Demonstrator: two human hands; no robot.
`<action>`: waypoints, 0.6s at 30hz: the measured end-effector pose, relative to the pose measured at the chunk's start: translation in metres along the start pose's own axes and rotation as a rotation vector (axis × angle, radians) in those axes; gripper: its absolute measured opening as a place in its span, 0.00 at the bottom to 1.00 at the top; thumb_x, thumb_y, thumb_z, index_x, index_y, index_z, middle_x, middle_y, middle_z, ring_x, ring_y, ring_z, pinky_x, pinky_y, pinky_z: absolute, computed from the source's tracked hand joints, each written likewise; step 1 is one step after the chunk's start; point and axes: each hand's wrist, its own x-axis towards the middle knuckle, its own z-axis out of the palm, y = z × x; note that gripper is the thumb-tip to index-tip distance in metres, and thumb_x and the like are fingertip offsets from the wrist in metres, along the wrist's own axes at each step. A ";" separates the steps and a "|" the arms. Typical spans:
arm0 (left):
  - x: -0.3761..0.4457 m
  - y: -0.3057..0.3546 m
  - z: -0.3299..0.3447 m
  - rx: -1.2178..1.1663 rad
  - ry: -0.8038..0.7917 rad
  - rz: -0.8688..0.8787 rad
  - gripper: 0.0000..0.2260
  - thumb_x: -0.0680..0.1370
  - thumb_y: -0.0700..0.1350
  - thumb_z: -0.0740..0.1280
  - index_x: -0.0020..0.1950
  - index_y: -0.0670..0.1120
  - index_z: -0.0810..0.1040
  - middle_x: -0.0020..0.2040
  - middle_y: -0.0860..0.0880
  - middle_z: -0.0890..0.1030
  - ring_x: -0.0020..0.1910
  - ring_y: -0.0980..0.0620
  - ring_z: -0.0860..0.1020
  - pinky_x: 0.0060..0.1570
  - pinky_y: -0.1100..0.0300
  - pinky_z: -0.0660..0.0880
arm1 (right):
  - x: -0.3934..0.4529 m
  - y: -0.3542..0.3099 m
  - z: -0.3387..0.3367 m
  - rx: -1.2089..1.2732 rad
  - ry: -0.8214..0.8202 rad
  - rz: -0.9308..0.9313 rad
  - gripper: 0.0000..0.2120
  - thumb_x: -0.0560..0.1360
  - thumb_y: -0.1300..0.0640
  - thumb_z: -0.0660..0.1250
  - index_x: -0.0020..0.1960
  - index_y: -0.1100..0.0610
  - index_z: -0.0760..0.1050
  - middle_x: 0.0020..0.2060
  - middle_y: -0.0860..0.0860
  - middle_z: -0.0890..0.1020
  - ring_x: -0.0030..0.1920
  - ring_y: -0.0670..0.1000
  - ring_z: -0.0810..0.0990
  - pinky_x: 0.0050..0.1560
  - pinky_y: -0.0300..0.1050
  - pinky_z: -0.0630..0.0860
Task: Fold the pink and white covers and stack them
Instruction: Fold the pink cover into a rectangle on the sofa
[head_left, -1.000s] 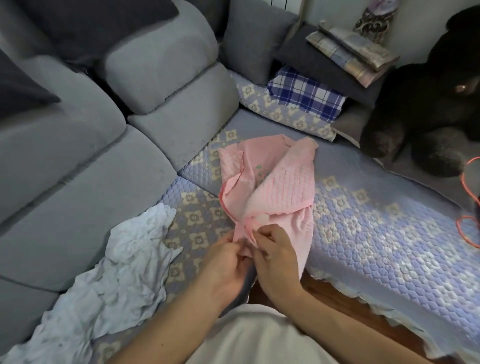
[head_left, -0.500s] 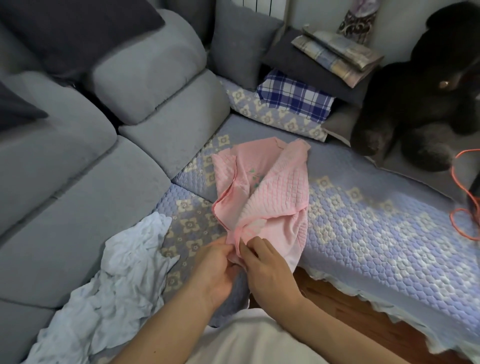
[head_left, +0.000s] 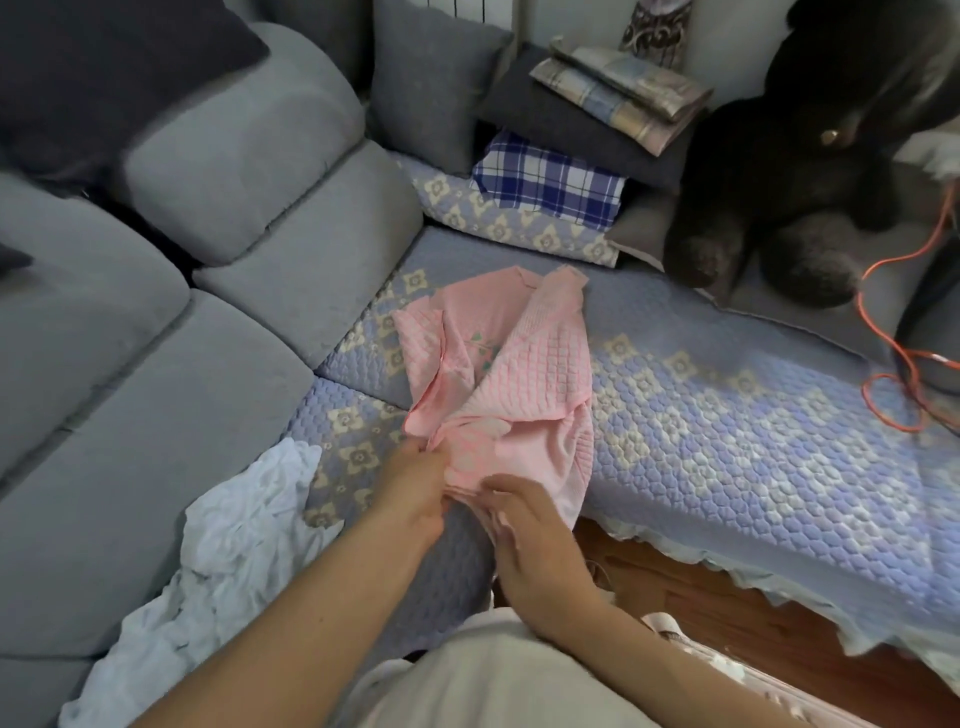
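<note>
Fingers of left hand pinch the near edge of the pink cover; right hand grips the same edge just beside it, fingers curled into the fabric. Cover lies rumpled on the quilted sofa mat, far end twisted, one flap turned over showing the quilted side. White cover sits crumpled to the left, untouched, near but not touching the pink one. Step in hand looks like finding and squaring the near corners. Suggest: slide hands apart along the hem to both corners, lift and shake out the twist, lay flat before the first fold. Folding over that flipped flap would likely lock in a lumpy crease.
</note>
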 end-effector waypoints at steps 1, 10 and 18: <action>-0.002 0.008 0.005 0.169 0.016 0.097 0.09 0.83 0.37 0.61 0.60 0.36 0.76 0.46 0.43 0.79 0.41 0.48 0.77 0.35 0.60 0.74 | -0.004 0.017 -0.003 -0.020 0.045 0.194 0.21 0.73 0.69 0.63 0.63 0.55 0.75 0.62 0.49 0.75 0.62 0.47 0.74 0.66 0.45 0.71; 0.003 0.043 0.026 1.088 -0.099 0.493 0.13 0.83 0.41 0.57 0.67 0.43 0.63 0.56 0.40 0.77 0.47 0.45 0.77 0.43 0.53 0.72 | -0.081 0.125 -0.018 -0.275 -0.426 1.009 0.14 0.78 0.56 0.61 0.63 0.53 0.74 0.60 0.51 0.81 0.61 0.54 0.78 0.59 0.43 0.73; -0.044 0.148 0.080 0.237 -0.425 0.323 0.16 0.82 0.31 0.58 0.62 0.47 0.77 0.55 0.39 0.80 0.39 0.45 0.85 0.32 0.54 0.82 | -0.066 0.126 -0.006 -0.025 -0.221 1.080 0.34 0.76 0.55 0.68 0.77 0.59 0.59 0.71 0.57 0.73 0.69 0.56 0.73 0.64 0.44 0.71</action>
